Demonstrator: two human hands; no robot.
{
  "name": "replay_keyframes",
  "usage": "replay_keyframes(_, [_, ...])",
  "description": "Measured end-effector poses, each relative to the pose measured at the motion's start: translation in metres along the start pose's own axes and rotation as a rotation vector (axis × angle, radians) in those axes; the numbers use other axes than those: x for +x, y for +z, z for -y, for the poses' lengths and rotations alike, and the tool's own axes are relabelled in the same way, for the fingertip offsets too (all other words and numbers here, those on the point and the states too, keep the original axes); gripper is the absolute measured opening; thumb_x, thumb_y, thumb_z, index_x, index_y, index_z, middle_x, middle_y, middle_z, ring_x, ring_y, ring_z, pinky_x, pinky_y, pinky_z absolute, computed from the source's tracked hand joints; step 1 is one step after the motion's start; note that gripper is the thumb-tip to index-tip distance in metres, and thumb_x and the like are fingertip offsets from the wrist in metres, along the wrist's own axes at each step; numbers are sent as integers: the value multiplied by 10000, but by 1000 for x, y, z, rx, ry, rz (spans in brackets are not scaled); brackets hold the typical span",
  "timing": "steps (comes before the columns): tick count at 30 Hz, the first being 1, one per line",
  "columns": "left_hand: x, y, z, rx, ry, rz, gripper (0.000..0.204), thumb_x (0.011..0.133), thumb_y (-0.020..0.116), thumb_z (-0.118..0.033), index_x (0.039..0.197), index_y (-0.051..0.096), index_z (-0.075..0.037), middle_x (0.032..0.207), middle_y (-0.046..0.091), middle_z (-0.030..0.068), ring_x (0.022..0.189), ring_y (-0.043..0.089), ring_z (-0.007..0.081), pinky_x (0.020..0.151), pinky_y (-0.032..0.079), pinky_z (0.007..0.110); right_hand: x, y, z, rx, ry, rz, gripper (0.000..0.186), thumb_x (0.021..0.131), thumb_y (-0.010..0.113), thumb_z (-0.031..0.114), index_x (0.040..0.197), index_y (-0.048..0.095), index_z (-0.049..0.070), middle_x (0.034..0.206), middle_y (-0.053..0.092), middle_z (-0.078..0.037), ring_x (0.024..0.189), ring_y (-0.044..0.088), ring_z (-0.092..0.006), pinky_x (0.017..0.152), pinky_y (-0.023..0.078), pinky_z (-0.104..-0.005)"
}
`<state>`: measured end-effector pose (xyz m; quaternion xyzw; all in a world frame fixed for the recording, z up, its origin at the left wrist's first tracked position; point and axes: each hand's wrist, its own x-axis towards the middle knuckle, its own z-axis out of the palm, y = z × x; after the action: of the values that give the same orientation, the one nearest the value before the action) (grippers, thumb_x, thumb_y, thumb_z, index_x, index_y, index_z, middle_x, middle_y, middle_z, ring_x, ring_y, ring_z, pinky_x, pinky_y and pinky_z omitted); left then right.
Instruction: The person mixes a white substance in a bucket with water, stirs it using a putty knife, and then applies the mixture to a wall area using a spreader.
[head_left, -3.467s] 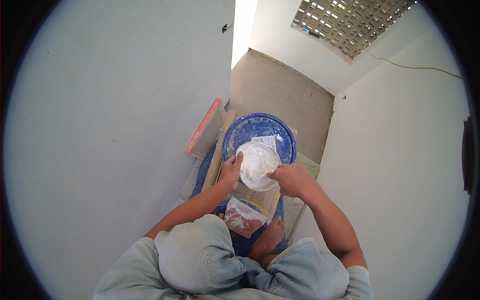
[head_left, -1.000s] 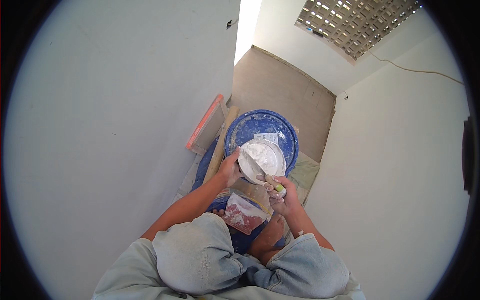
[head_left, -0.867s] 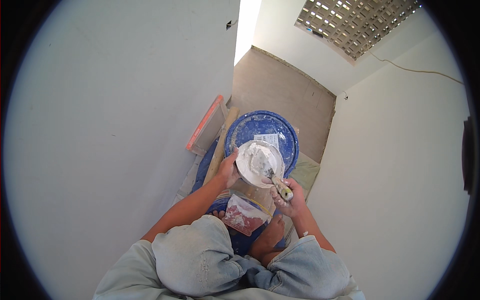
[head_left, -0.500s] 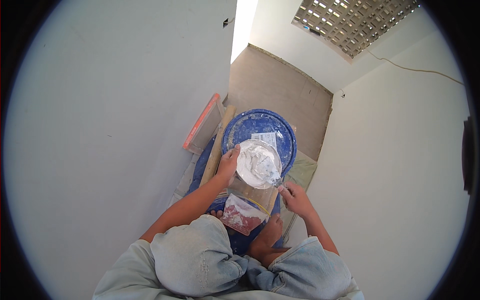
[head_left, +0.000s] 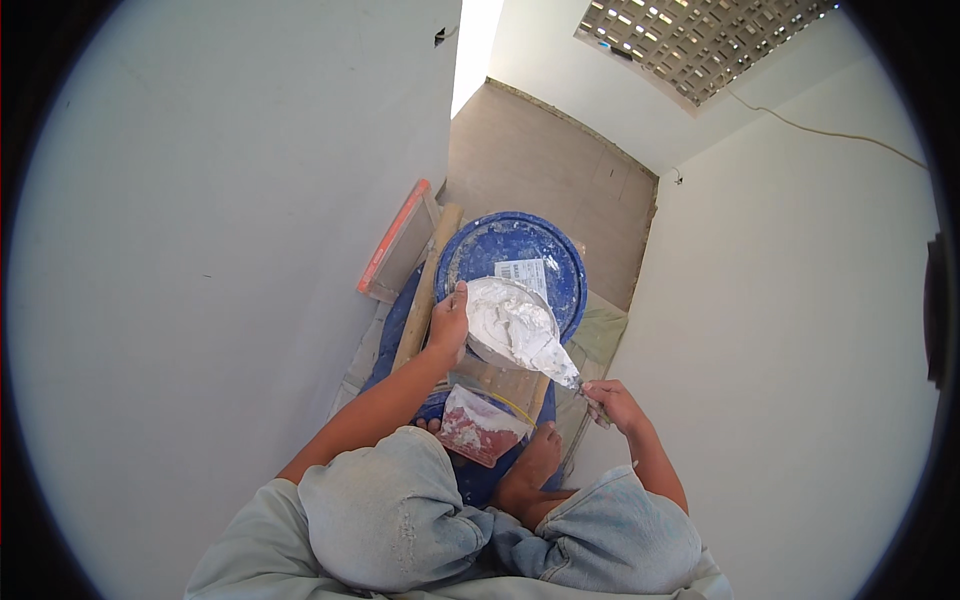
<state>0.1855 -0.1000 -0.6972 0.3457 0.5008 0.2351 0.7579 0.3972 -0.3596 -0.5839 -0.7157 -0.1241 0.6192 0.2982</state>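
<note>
My left hand (head_left: 451, 322) grips the left rim of a round bowl (head_left: 490, 352) filled with white paste (head_left: 508, 318). In my right hand (head_left: 613, 404) is the handle of a putty knife (head_left: 556, 362). Its blade is coated with white paste and reaches over the bowl's lower right rim. Below the bowl in view, near my feet, a reddish paste-smeared block or container (head_left: 482, 425) rests at a slant; its exact kind I cannot tell. A large blue round lid or bucket top (head_left: 512, 240) with a white label sits just beyond the bowl.
A wooden pole (head_left: 430, 285) lies along the lid's left side, next to an orange-edged tray or frame (head_left: 398, 238) against the left wall (head_left: 220, 200). The right wall (head_left: 780, 300) stands close by. Greenish sheeting (head_left: 600, 335) covers floor near it.
My right hand has drawn the putty knife toward the lower right, its blade now loaded with white paste at the bowl's rim. The bowl tilts slightly more in my left hand.
</note>
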Motion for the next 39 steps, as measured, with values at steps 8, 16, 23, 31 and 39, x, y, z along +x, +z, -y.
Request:
replay_keyframes(8, [-10,-1,-12,-65,5,64,532,1057,484,-454,1121,660,44,1037,683,91,940,601,131,852,479,288,-38,-24,32,-236,44,-118,326,1008,581,300,869,675,21,607,528,-31,520,484,-116,476,386,-305])
replay_keyframes(16, [-39,15,-30,-319,-154,258,558,1045,486,-458,1383,508,-14,1351,605,114,1220,601,221,1043,478,354,-43,53,69,-957,-777,-404,311,961,601,242,1234,662,106,806,592,-101,667,646,-255,543,496,-436])
replay_keyframes(23, [-39,20,-35,-424,-267,407,596,1051,455,-471,1469,407,-48,1452,521,115,1311,534,247,1104,439,401,-16,102,32,-1130,-592,-288,436,919,591,166,1350,573,105,879,630,-144,699,660,-371,593,521,-489])
replay_keyframes(31, [-22,1,-18,-355,-229,385,607,1053,425,-499,1481,391,-70,1464,504,132,1321,526,256,1101,449,430,-38,83,98,-896,-714,-390,392,910,629,145,1289,616,44,780,589,-162,681,619,-379,611,499,-476])
replay_keyframes(39, [-19,3,-3,-345,-211,429,657,1041,397,-546,1495,356,-73,1462,501,143,1317,530,286,1075,478,468,-5,100,43,-1006,-647,-221,431,881,596,123,1310,603,77,884,635,-196,713,658,-398,642,528,-486])
